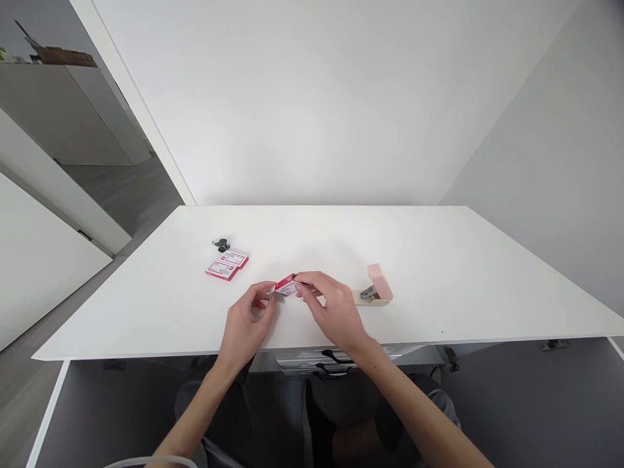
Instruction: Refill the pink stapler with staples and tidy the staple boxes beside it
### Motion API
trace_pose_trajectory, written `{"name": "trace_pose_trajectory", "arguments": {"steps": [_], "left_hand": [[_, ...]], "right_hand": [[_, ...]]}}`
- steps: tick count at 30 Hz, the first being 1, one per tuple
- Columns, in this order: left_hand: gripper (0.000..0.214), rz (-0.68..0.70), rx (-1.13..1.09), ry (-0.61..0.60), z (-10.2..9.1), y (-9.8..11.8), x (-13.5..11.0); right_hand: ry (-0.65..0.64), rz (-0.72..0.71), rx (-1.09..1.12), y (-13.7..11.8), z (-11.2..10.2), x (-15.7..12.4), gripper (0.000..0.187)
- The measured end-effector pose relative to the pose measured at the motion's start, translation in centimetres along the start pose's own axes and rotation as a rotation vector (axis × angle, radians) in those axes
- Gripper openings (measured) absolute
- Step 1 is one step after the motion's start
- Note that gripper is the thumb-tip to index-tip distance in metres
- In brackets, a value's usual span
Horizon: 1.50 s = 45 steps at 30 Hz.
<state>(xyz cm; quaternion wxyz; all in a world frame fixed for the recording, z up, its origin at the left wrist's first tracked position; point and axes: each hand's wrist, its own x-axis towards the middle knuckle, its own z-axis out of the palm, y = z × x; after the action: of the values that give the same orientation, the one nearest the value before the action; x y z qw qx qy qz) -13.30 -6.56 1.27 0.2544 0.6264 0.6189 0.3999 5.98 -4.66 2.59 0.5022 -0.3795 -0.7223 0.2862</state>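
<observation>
Between my two hands, just above the white table, is a small red-and-white staple box (286, 285), tilted. My left hand (247, 318) pinches its left end with thumb and fingertips. At the box's right end, my right hand (336, 309) has its thumb and fingers closed on it and hides that end. Just right of the right hand lies a pink and cream stapler (380, 283) with its top raised and the metal inside showing. Part of the stapler's base is behind my right hand.
To the left, two more red-and-white boxes (227, 266) lie flat side by side. Behind them is a small black object (222, 244), perhaps a clip or staple remover. The white table (419, 240) meets a wall at the back. Drawers with black handles (336, 357) sit below its front edge.
</observation>
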Motion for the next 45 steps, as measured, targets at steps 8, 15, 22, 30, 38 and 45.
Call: {"name": "trace_pose_trajectory", "arguments": {"steps": [8,15,22,30,38,45], "left_hand": [[0.026,0.075,0.128,0.015,0.5,-0.2,1.1],[0.024,0.055,0.169,0.066,0.7,-0.6,1.1],[0.03,0.024,0.005,0.039,0.4,-0.3,0.9],[0.043,0.053,-0.176,-0.155,-1.6,0.6,-0.6],[0.041,0.008,-0.203,-0.154,-1.5,3.0,-1.3],[0.041,0.03,-0.227,-0.198,-2.0,4.1,-1.3]], "right_hand": [[-0.124,-0.276,-0.366,-0.3,-0.4,1.2,0.029],[-0.143,-0.342,-0.529,0.2,0.1,1.3,0.031],[-0.037,-0.056,-0.167,0.2,-0.5,1.5,0.023],[0.064,0.493,0.488,0.6,-1.7,0.8,0.033],[0.034,0.537,0.663,-0.8,-2.1,-0.3,0.033],[0.068,0.536,0.693,-1.7,-3.0,-1.0,0.037]]}}
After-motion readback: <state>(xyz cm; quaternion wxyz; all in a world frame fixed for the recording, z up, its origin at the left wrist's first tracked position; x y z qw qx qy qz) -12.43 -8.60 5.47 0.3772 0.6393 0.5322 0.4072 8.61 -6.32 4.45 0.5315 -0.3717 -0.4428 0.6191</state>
